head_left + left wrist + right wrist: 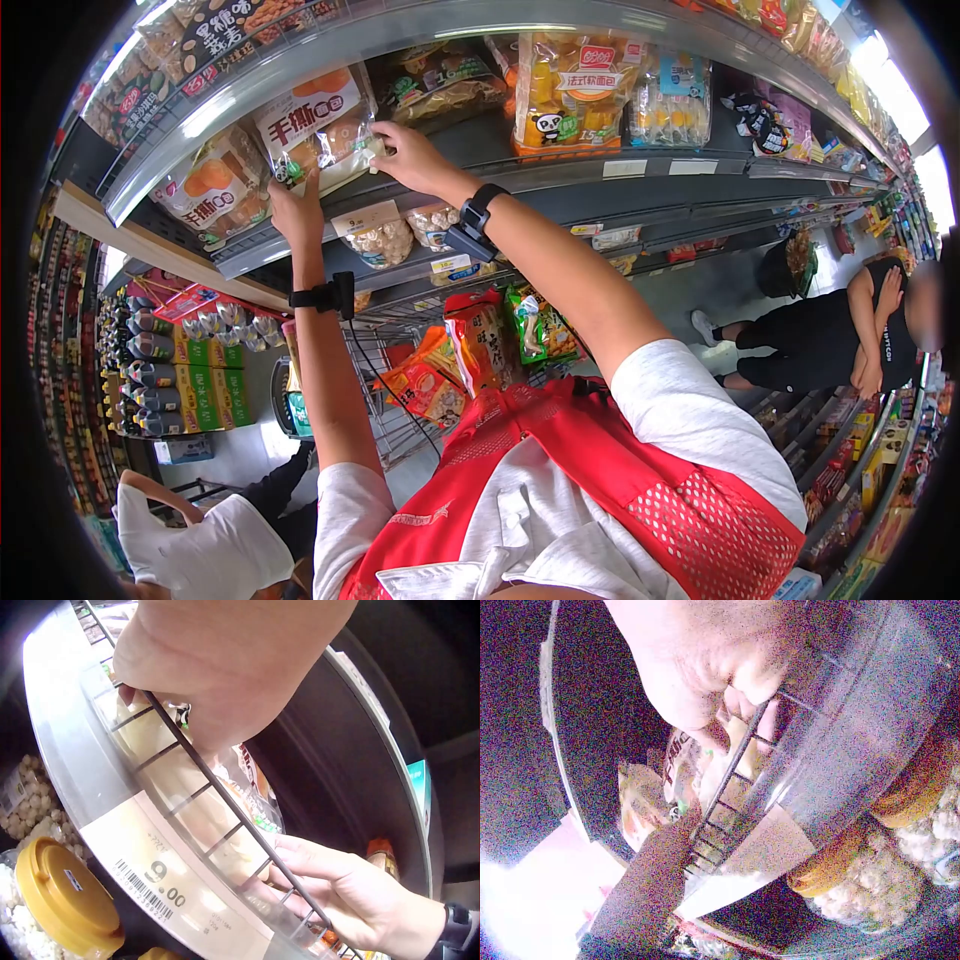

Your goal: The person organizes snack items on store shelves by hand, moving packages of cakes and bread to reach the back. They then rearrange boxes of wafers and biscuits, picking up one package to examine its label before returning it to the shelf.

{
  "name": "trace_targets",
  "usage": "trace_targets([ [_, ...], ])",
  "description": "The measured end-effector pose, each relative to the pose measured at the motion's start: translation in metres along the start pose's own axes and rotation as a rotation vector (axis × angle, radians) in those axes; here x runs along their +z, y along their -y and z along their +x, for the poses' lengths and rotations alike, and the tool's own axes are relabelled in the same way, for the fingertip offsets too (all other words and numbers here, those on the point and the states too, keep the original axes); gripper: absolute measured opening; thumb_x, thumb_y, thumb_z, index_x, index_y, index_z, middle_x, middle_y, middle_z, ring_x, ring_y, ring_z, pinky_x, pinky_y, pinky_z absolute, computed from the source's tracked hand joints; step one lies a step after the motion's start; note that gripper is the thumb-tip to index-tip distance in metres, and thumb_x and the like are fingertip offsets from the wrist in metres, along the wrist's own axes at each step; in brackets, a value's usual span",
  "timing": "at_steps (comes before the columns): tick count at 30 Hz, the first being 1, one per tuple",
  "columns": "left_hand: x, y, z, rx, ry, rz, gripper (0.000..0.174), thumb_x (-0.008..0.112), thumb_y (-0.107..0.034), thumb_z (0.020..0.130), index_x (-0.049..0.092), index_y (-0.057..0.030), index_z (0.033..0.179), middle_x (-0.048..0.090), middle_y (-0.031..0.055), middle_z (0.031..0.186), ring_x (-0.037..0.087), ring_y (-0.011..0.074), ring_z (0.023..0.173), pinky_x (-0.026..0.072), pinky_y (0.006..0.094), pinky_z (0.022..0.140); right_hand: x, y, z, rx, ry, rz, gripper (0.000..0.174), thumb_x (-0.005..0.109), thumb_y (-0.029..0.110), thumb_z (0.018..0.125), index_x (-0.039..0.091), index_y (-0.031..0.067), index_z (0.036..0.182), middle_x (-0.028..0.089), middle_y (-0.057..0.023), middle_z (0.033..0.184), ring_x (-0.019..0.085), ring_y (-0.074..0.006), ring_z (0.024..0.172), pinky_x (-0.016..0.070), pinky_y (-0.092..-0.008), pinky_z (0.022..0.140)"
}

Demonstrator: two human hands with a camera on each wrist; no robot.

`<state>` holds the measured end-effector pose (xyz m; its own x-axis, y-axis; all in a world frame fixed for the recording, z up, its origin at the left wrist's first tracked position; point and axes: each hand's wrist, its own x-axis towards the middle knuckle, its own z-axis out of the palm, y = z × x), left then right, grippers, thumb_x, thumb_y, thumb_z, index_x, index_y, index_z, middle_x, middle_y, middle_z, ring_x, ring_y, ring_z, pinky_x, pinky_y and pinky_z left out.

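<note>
A clear and white bread bag (pixel 310 120) with large red lettering stands on the upper shelf behind a low wire rail (pixel 214 780). At its lower left edge, my left hand (pixel 298 212) grips the bag, thumb in front. The right hand (pixel 420 162) pinches the bag's right lower edge; in the left wrist view the right hand (pixel 352 892) has its fingers at the rail. Close to the camera in the right wrist view, the right hand (pixel 712 667) reaches over the rail onto the bag. A similar bread bag (pixel 212 185) lies to the left.
Right of the hands are more bread bags (pixel 575 95). Below are tubs with yellow lids (pixel 71 896) and a price card (pixel 161 877). A cart (pixel 385 350) holds several snack bags (pixel 480 335). One person (pixel 840 325) stands right, another (pixel 205 535) lower left.
</note>
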<state>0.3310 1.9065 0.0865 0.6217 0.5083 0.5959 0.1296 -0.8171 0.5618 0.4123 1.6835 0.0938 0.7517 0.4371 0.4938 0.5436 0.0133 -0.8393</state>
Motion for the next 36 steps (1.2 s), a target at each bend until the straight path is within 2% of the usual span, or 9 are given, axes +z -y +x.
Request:
trace_targets([
  [2, 0.000, 0.001, 0.000, -0.006, -0.006, -0.001, 0.073, 0.080, -0.044, 0.087, 0.050, 0.0062, 0.130, 0.068, 0.0259, 0.116, 0.065, 0.0444, 0.108, 0.0497, 0.0502, 0.091, -0.004, 0.008, -0.001, 0.057, 0.063, -0.019, 0.059, 0.074, 0.001, 0.088, 0.048, -0.0070, 0.141, 0.061, -0.0206, 0.136, 0.061, -0.0273, 0.127, 0.0517, -0.0341, 0.101],
  [5, 0.001, 0.004, 0.000, -0.009, -0.005, -0.059, 0.072, 0.080, -0.043, 0.087, 0.050, 0.0053, 0.131, 0.067, 0.0251, 0.118, 0.065, 0.0434, 0.110, 0.0493, 0.0492, 0.092, 0.002, -0.004, -0.001, -0.062, -0.025, 0.038, 0.054, 0.075, 0.009, 0.086, 0.055, -0.0030, 0.135, 0.067, -0.0249, 0.124, 0.066, -0.0365, 0.115, 0.0525, -0.0400, 0.096],
  [15, -0.011, -0.004, -0.005, -0.096, 0.034, -0.247, 0.064, 0.082, -0.032, 0.087, 0.049, 0.0004, 0.131, 0.066, 0.0232, 0.121, 0.063, 0.0426, 0.114, 0.0466, 0.0460, 0.098, -0.003, 0.014, -0.006, -0.062, -0.002, 0.018, 0.056, 0.074, 0.005, 0.085, 0.054, -0.0025, 0.136, 0.065, -0.0220, 0.130, 0.064, -0.0343, 0.122, 0.0501, -0.0391, 0.102],
  [20, -0.009, 0.000, -0.006, -0.043, -0.013, -0.412, 0.062, 0.083, -0.028, 0.086, 0.050, 0.0029, 0.129, 0.065, 0.0237, 0.120, 0.064, 0.0389, 0.112, 0.0454, 0.0437, 0.100, -0.003, 0.022, -0.009, -0.062, 0.016, 0.095, 0.054, 0.071, 0.002, 0.086, 0.053, -0.0020, 0.137, 0.065, -0.0187, 0.132, 0.062, -0.0291, 0.125, 0.0490, -0.0369, 0.104],
  [23, 0.000, 0.013, -0.004, 0.030, -0.051, -0.486, 0.058, 0.082, -0.024, 0.087, 0.051, 0.0029, 0.128, 0.063, 0.0212, 0.120, 0.061, 0.0322, 0.113, 0.0439, 0.0404, 0.102, -0.006, 0.036, -0.011, 0.002, 0.069, 0.168, 0.056, 0.071, 0.000, 0.089, 0.050, -0.0014, 0.142, 0.059, -0.0155, 0.140, 0.055, -0.0264, 0.135, 0.0450, -0.0355, 0.111],
  [26, -0.007, 0.013, -0.003, 0.043, -0.014, -0.578, 0.054, 0.082, -0.020, 0.088, 0.051, 0.0019, 0.128, 0.061, 0.0171, 0.120, 0.057, 0.0262, 0.114, 0.0417, 0.0379, 0.104, 0.000, 0.020, -0.008, -0.021, 0.059, 0.219, 0.057, 0.070, -0.003, 0.089, 0.049, -0.0015, 0.142, 0.058, -0.0141, 0.139, 0.055, -0.0234, 0.132, 0.0456, -0.0345, 0.110],
  [29, -0.009, 0.018, -0.003, 0.036, -0.043, -0.526, 0.054, 0.082, -0.018, 0.088, 0.051, 0.0027, 0.127, 0.061, 0.0165, 0.120, 0.057, 0.0255, 0.113, 0.0416, 0.0380, 0.104, -0.002, 0.030, -0.005, -0.050, 0.039, 0.211, 0.057, 0.069, -0.005, 0.087, 0.049, -0.0021, 0.141, 0.059, -0.0146, 0.138, 0.056, -0.0236, 0.130, 0.0469, -0.0344, 0.109],
  [32, -0.020, 0.001, -0.008, 0.110, -0.083, -0.576, 0.051, 0.083, -0.016, 0.088, 0.050, 0.0040, 0.121, 0.060, 0.0135, 0.114, 0.056, 0.0224, 0.107, 0.0432, 0.0363, 0.099, -0.004, 0.035, -0.015, -0.058, 0.001, 0.273, 0.053, 0.069, -0.005, 0.086, 0.052, -0.0027, 0.137, 0.060, -0.0172, 0.135, 0.059, -0.0266, 0.128, 0.0475, -0.0354, 0.107],
  [36, -0.036, -0.034, -0.020, 0.114, -0.091, -0.616, 0.049, 0.083, -0.013, 0.088, 0.050, 0.0045, 0.119, 0.060, 0.0133, 0.115, 0.056, 0.0214, 0.107, 0.0440, 0.0358, 0.099, -0.020, 0.042, -0.020, -0.092, -0.028, 0.209, 0.054, 0.069, -0.005, 0.087, 0.051, -0.0027, 0.138, 0.061, -0.0159, 0.135, 0.059, -0.0245, 0.127, 0.0480, -0.0349, 0.107],
])
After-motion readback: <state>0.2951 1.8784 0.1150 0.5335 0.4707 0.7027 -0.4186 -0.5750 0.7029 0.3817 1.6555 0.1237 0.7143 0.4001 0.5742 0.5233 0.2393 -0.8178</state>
